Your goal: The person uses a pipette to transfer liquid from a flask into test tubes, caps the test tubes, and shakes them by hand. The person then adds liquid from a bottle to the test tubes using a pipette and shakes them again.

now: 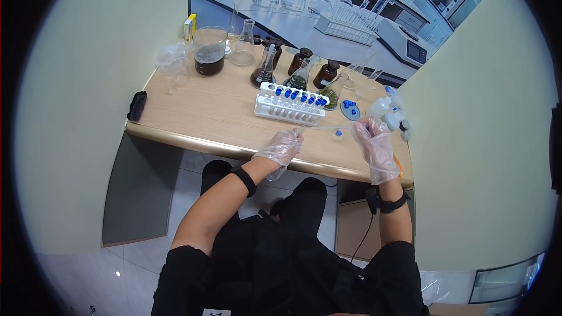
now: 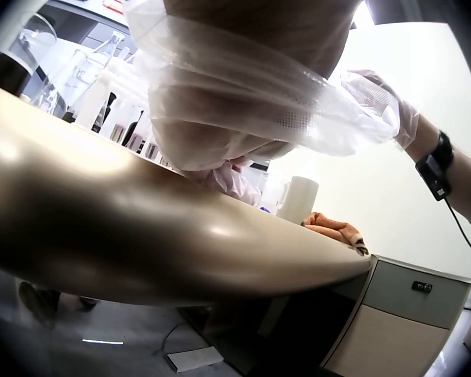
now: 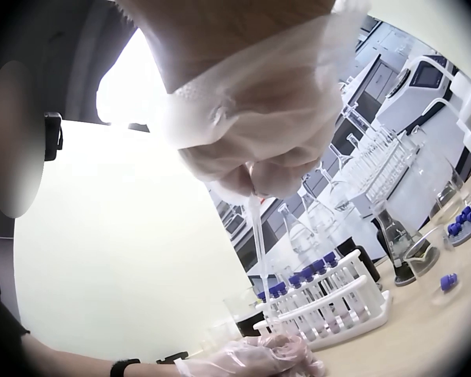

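Note:
In the head view my gloved right hand is raised over the right front of the table. It pinches the top of a clear plastic dropper, whose thin stem runs down to my left hand. My gloved left hand is at the table's front edge, fingers curled around a thin clear tube mostly hidden by the glove. The dropper's lower end meets those fingers in the right wrist view. Just behind the left hand stands a white rack of blue-capped tubes. A blue cap sits between the hands.
Flasks with dark and greenish contents, including a green one, and brown bottles stand behind the rack. A dish of blue caps and white bottles are at right. A beaker of dark liquid stands back left. An orange cloth lies near the right edge.

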A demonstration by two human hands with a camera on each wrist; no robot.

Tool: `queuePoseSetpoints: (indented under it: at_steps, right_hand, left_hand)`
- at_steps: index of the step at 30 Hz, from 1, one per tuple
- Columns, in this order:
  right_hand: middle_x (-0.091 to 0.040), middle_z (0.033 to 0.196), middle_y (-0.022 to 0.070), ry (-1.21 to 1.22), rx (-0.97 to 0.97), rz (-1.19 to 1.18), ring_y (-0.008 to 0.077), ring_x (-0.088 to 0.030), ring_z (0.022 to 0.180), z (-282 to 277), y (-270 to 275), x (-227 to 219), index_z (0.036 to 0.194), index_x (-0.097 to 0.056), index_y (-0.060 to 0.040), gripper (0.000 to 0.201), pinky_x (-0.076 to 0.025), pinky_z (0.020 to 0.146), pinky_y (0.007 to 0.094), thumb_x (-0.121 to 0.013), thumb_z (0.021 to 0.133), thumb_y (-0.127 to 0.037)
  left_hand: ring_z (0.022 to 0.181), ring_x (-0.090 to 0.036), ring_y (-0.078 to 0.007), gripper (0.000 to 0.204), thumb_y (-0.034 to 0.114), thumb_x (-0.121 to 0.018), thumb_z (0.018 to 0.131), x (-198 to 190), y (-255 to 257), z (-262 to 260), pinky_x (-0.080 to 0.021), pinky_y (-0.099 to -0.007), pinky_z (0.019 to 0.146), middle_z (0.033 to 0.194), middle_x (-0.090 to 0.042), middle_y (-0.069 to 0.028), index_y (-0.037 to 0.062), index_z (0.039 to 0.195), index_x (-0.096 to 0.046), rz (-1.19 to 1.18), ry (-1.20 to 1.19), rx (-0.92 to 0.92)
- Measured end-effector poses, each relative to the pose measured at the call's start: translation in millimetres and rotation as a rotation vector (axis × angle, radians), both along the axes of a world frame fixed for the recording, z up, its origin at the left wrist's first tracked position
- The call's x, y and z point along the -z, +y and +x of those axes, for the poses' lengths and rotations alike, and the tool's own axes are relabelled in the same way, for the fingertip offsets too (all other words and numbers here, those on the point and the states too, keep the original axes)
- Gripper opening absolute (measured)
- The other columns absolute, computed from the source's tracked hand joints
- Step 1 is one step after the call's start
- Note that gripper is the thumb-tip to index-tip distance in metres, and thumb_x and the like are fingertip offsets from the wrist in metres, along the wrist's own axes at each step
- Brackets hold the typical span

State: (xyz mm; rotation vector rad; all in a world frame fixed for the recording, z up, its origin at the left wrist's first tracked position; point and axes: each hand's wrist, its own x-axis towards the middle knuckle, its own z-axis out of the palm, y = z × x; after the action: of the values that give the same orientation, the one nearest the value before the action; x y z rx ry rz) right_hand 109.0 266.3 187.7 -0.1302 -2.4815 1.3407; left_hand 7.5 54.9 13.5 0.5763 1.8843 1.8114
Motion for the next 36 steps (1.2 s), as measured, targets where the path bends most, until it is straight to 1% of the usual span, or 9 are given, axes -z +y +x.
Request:
queuePoseSetpoints:
  at_steps: [3, 6, 8, 17, 19, 27, 30, 32, 36]
  right_hand:
    - [-0.053, 0.072, -0.0061, -0.004, 0.002, -0.021, 0.0036, -0.044, 0.066, 1.6, -4.8, -1.5, 0.087, -0.066, -0.004, 0.023, -0.036, 0.057, 0.0255, -0.071, 0.102, -0.022]
    - [-0.052, 0.071, -0.006, 0.023, -0.003, 0.051, 0.0044, -0.042, 0.066, 3.0, -5.2, -2.4, 0.084, -0.066, -0.004, 0.028, -0.034, 0.056, 0.0265, -0.071, 0.102, -0.025]
    - [-0.051, 0.07, -0.0061, 0.029, -0.001, 0.096, 0.0047, -0.041, 0.066, 4.5, -8.8, -5.6, 0.083, -0.066, -0.0041, 0.03, -0.034, 0.056, 0.0269, -0.072, 0.102, -0.027]
    - [-0.046, 0.067, -0.0068, -0.044, 0.033, 0.008, 0.0056, -0.036, 0.064, 6.6, -17.4, -14.1, 0.077, -0.064, -0.0036, 0.035, -0.03, 0.055, 0.03, -0.071, 0.102, -0.028]
    - [-0.044, 0.066, -0.007, 0.019, -0.003, 0.133, 0.0058, -0.034, 0.064, 2.0, -6.9, -4.3, 0.075, -0.061, -0.0036, 0.037, -0.029, 0.055, 0.0312, -0.07, 0.103, -0.027]
    - [-0.045, 0.067, -0.007, 0.016, 0.059, 0.158, 0.0055, -0.035, 0.065, 1.3, -20.1, -13.9, 0.075, -0.06, -0.0043, 0.036, -0.029, 0.056, 0.0302, -0.07, 0.103, -0.026]
    - [-0.048, 0.07, -0.0068, 0.053, 0.082, 0.131, 0.0048, -0.039, 0.066, -4.1, -16.7, -11.6, 0.082, -0.063, -0.0042, 0.032, -0.031, 0.057, 0.0284, -0.071, 0.102, -0.027]
    - [-0.051, 0.072, -0.0066, 0.091, 0.078, 0.095, 0.0046, -0.041, 0.068, -9.8, -11.1, -13.3, 0.086, -0.065, -0.004, 0.029, -0.033, 0.058, 0.0274, -0.072, 0.102, -0.028]
    - [-0.055, 0.078, -0.0047, 0.214, 0.19, 0.052, 0.0054, -0.045, 0.073, -30.7, -2.7, -37.0, 0.092, -0.068, -0.0042, 0.028, -0.037, 0.063, 0.0265, -0.073, 0.101, -0.03]
  left_hand:
    - [0.072, -0.063, -0.0153, 0.039, 0.035, -0.046, 0.114, 5.7, 3.0, -2.1, -0.054, -0.0327, 0.074, 0.079, -0.057, -0.0032, 0.0046, 0.093, -0.057, -0.007, 0.024, -0.007]
    - [0.074, -0.063, -0.0152, 0.038, 0.034, -0.046, 0.114, 6.7, 2.4, -2.5, -0.054, -0.0322, 0.075, 0.08, -0.057, -0.0026, 0.0041, 0.094, -0.057, 0.07, -0.121, 0.015]
    - [0.073, -0.062, -0.0147, 0.037, 0.034, -0.046, 0.114, -0.6, -3.6, 1.1, -0.054, -0.0316, 0.075, 0.081, -0.056, -0.0018, 0.004, 0.095, -0.058, -0.077, 0.184, 0.01]
    - [0.072, -0.06, -0.0141, 0.037, 0.035, -0.047, 0.113, 14.4, 3.0, -3.0, -0.053, -0.0318, 0.074, 0.08, -0.055, -0.001, 0.0052, 0.095, -0.058, 0.024, 0.107, -0.004]
    - [0.071, -0.06, -0.0141, 0.037, 0.035, -0.047, 0.113, 16.6, 3.7, -3.5, -0.053, -0.0319, 0.073, 0.08, -0.055, -0.0008, 0.0053, 0.094, -0.057, 0.007, 0.14, -0.005]
    - [0.068, -0.056, -0.0136, 0.041, 0.038, -0.048, 0.113, 9.7, 2.7, 0.5, -0.051, -0.0318, 0.071, 0.076, -0.052, 0.0002, 0.0058, 0.088, -0.054, -0.013, 0.177, -0.036]
    - [0.068, -0.054, -0.0133, 0.045, 0.042, -0.049, 0.113, 13.4, 5.0, -1.8, -0.05, -0.0316, 0.072, 0.075, -0.051, 0.0009, 0.0066, 0.086, -0.055, 0.017, 0.132, -0.037]
    - [0.069, -0.054, -0.0132, 0.047, 0.044, -0.05, 0.112, 3.5, 3.5, 1.1, -0.049, -0.0312, 0.072, 0.074, -0.051, 0.0013, 0.0076, 0.084, -0.056, 0.126, -0.176, -0.017]
    - [0.069, -0.053, -0.0133, 0.046, 0.044, -0.051, 0.112, -0.4, 2.5, 1.1, -0.049, -0.031, 0.073, 0.074, -0.051, 0.0017, 0.0073, 0.085, -0.057, 0.153, -0.26, -0.004]
